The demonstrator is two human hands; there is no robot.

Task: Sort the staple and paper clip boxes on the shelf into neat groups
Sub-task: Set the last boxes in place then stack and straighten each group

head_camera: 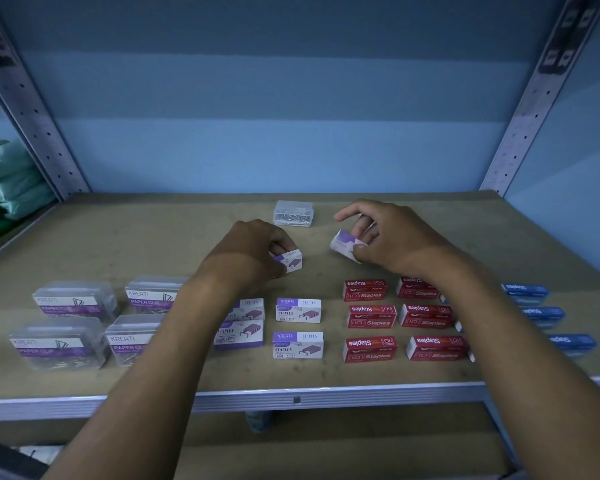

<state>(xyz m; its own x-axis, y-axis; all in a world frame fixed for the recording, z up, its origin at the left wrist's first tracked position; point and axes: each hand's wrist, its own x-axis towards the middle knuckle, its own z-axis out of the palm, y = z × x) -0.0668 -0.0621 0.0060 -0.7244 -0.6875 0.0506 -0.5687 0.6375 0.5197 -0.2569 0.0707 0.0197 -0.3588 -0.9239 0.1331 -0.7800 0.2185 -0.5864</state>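
Observation:
My left hand [253, 249] grips a white-and-purple staple box [290, 260] resting on the brown shelf [118, 237], just behind the purple staple group [298, 310]. My right hand [385, 233] holds another white-and-purple staple box [343, 244], tilted and lifted slightly off the board. A clear paper clip box [293, 213] sits alone behind both hands. Clear paper clip boxes with purple labels [75, 303] are grouped at the left. Red staple boxes [371, 317] form rows right of centre, and blue staple boxes [542, 315] lie at the far right, partly hidden by my right forearm.
Perforated metal uprights [39, 119] stand at both back corners against the blue wall. Green plastic-wrapped packs [4, 174] lie on the neighbouring shelf to the left. A metal front rail [291, 398] edges the shelf, with a lower shelf beneath it.

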